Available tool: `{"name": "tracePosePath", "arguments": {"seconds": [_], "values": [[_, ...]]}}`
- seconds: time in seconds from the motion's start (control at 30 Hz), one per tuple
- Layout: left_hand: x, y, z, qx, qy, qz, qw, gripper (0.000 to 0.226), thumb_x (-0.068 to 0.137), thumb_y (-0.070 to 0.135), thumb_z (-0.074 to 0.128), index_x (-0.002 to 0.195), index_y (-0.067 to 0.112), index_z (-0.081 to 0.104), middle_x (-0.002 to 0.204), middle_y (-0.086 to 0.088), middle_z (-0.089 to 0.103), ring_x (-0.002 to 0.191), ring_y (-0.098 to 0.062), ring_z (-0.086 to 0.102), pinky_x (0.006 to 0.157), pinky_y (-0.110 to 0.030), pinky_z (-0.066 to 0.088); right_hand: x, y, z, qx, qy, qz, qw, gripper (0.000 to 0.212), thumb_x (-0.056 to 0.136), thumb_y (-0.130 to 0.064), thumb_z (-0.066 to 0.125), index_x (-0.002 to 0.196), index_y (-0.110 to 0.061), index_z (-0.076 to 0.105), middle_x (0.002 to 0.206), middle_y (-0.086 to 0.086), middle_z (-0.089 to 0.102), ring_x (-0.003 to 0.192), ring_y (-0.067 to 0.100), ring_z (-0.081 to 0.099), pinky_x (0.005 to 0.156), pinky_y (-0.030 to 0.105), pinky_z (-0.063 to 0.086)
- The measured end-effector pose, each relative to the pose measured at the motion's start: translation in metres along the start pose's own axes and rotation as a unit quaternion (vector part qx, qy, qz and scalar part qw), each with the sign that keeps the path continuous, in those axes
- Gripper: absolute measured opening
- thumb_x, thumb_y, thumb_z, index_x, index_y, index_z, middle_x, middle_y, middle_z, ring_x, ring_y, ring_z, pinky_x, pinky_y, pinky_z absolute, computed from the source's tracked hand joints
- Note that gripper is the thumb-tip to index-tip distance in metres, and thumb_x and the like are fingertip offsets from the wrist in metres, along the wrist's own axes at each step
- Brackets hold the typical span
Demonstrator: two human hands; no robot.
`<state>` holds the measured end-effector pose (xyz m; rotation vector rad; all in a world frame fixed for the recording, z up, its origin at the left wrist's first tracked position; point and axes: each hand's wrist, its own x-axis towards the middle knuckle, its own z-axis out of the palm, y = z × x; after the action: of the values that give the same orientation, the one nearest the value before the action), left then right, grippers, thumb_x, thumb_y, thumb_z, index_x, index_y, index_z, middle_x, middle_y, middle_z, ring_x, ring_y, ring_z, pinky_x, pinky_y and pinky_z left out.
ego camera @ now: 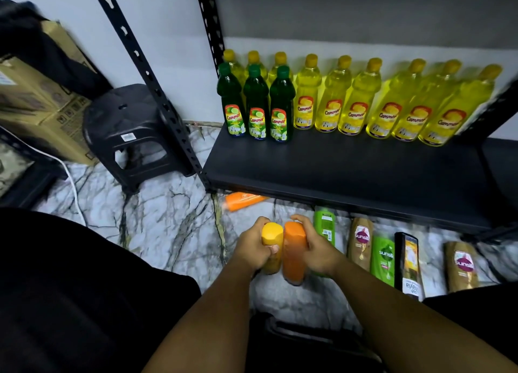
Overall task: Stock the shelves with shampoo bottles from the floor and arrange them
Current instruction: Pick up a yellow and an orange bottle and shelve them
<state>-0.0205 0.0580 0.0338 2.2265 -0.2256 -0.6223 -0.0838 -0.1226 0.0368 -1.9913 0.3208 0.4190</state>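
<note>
My left hand (252,246) grips a yellow shampoo bottle (272,243), and my right hand (316,249) grips an orange shampoo bottle (294,256). Both bottles are held side by side, touching, above the marble floor in front of the black shelf (350,173). On the floor lie an orange bottle (244,200), partly under the shelf, a green bottle (325,225), a gold Sunsilk bottle (361,242), a green Sunsilk bottle (383,256), a black bottle (409,263) and another gold Sunsilk bottle (461,266).
At the back of the shelf stand three green Cammer bottles (256,106) and several yellow ones (356,100). A black plastic stool (134,134) sits left of the shelf post (157,86). Cardboard boxes (36,100) and a white cable (71,184) are at far left.
</note>
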Motion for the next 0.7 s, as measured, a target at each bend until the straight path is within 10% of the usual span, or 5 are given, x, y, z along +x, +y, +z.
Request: {"name": "tracePosePath", "arguments": {"seconds": [0.33,0.7], "values": [[0.006,0.008,-0.003,0.011,-0.021,-0.008,1.0,0.043,0.073,0.004,0.07,0.101,0.03,0.052,0.085,0.005,0.064,0.079,-0.013,0.059,0.064,-0.028,0.046,-0.003,0.0,0.006,-0.055,0.017,-0.037,0.998,0.049,0.086,-0.008,0.066,0.121,-0.036,0.045,0.109,0.0,0.059,0.094,0.017,0.057,0.073,0.026,0.046],[0.004,0.01,0.002,0.032,0.023,0.037,0.999,0.047,0.075,0.005,0.075,0.111,0.028,0.055,0.107,0.001,0.055,0.093,-0.019,0.056,0.075,-0.025,0.04,0.0,-0.001,0.009,-0.103,0.088,-0.11,0.985,0.055,0.073,0.001,0.062,0.12,-0.028,0.054,0.116,-0.005,0.052,0.102,0.019,0.055,0.088,0.031,0.045]]}}
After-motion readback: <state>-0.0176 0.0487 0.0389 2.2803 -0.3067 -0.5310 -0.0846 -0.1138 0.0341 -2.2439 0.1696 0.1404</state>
